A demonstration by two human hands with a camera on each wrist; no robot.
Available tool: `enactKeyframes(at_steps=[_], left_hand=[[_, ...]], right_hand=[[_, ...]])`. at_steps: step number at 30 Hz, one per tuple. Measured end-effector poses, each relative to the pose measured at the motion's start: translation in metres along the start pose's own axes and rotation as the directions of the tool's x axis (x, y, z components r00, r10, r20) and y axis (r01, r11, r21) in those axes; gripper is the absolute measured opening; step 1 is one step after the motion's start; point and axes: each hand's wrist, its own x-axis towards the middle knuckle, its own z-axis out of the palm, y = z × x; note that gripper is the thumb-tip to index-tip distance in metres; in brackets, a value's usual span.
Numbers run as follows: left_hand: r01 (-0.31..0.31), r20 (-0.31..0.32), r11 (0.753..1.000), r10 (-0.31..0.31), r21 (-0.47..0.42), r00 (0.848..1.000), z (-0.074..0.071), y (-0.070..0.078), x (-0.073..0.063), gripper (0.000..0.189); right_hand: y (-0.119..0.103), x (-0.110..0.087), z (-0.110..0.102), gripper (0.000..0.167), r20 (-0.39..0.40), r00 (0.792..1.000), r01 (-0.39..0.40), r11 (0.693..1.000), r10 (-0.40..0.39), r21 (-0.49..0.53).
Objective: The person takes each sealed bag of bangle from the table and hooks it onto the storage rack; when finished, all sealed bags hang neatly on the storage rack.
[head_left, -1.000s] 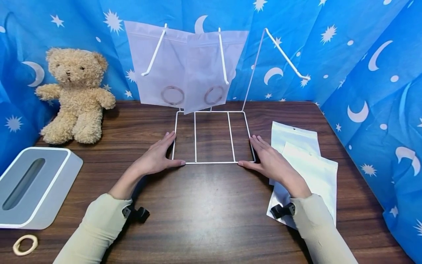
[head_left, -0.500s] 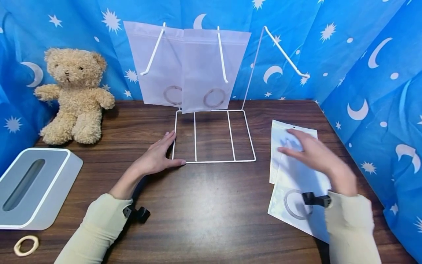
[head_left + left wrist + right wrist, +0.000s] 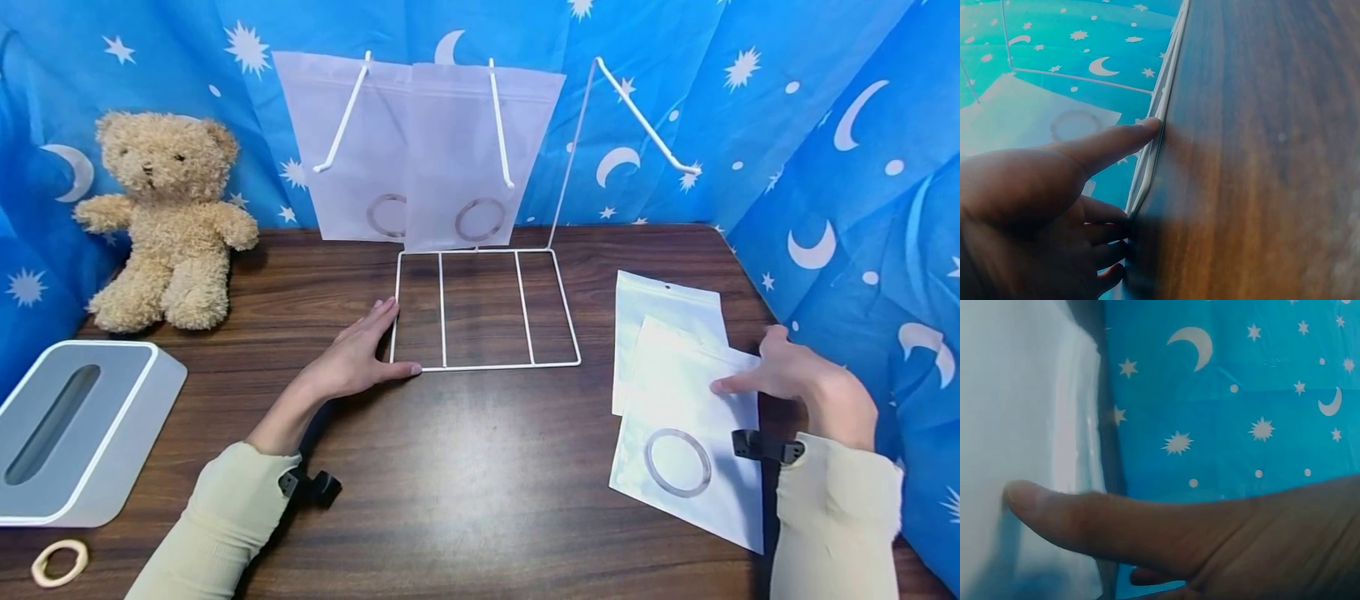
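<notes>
Spanning the 2 o'clock edge of the upper white pouch with the right hand, holding a straight thumb over the face and spreading it well away from the forefinger beyond the rim; visibly pinching nothing, though partly hiding the other fingers. Facing the pouch at 8 o'clock from that hand, plainly the nearer of the two, and running its long axis roughly from 12 to 6. Touching the 8 o'clock corner of the white wire rack with spread thumb and fingers of the left hand. As for the pouch, lying flat on the wooden table at 4 o'clock from the rack, partly covering a second pouch toward 12 o'clock; looking smooth, pale and faintly glossy, showing a grey ring near the 6 o'clock end.
</notes>
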Motion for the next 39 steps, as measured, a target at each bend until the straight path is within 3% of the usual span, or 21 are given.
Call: enactKeyframes(at_steps=[3, 6, 11, 15, 17, 19, 21, 25, 28, 32, 39], left_hand=[[0.0, -0.001, 1.0, 0.0, -0.003, 1.0, 0.001, -0.001, -0.001, 0.101], [-0.004, -0.001, 1.0, 0.004, -0.008, 1.0, 0.001, -0.002, 0.0, 0.102], [-0.005, -0.003, 1.0, 0.005, -0.011, 1.0, 0.001, -0.003, 0.0, 0.102], [-0.005, 0.002, 1.0, 0.005, -0.009, 1.0, 0.001, -0.002, 0.0, 0.103], [-0.004, 0.003, 1.0, 0.004, -0.01, 1.0, 0.001, -0.002, -0.001, 0.102], [-0.003, 0.003, 1.0, 0.003, -0.012, 1.0, 0.001, -0.002, -0.001, 0.102], [0.0, 0.003, 1.0, 0.0, -0.012, 1.0, 0.001, -0.002, -0.001, 0.102], [0.001, 0.001, 1.0, -0.001, -0.003, 1.0, 0.0, -0.003, 0.0, 0.102], [0.002, 0.0, 1.0, -0.002, 0.005, 1.0, -0.001, -0.003, 0.0, 0.103], [0.006, -0.001, 1.0, -0.006, 0.005, 1.0, -0.001, -0.003, 0.0, 0.103], [0.019, 0.007, 1.0, -0.019, 0.003, 1.0, 0.0, -0.002, -0.001, 0.102]], right_hand=[[-0.002, 0.003, -0.001, 0.137, -0.058, 0.998, -0.012, 1.0, 0.013, 0.021], [-0.005, 0.006, -0.002, 0.119, -0.18, 0.984, 0.01, 0.993, 0.011, 0.117], [-0.021, 0.02, 0.006, 0.095, -0.414, 0.909, 0.1, 0.944, 0.041, 0.313], [-0.033, 0.03, 0.015, 0.079, -0.505, 0.86, 0.139, 0.914, 0.079, 0.381], [-0.034, 0.033, 0.019, 0.067, -0.517, 0.854, 0.161, 0.911, 0.065, 0.38], [-0.034, 0.034, 0.021, 0.054, -0.512, 0.858, 0.169, 0.918, 0.042, 0.358], [-0.032, 0.034, 0.021, 0.049, -0.467, 0.884, 0.172, 0.918, 0.016, 0.358], [-0.023, 0.031, 0.015, 0.06, -0.303, 0.953, 0.166, 0.889, -0.032, 0.426], [-0.016, 0.027, 0.01, 0.068, -0.208, 0.976, 0.161, 0.875, -0.071, 0.457], [-0.013, 0.025, 0.007, 0.065, -0.185, 0.977, 0.179, 0.878, -0.106, 0.444], [-0.016, 0.028, 0.011, 0.05, -0.294, 0.94, 0.295, 0.847, -0.174, 0.443]])
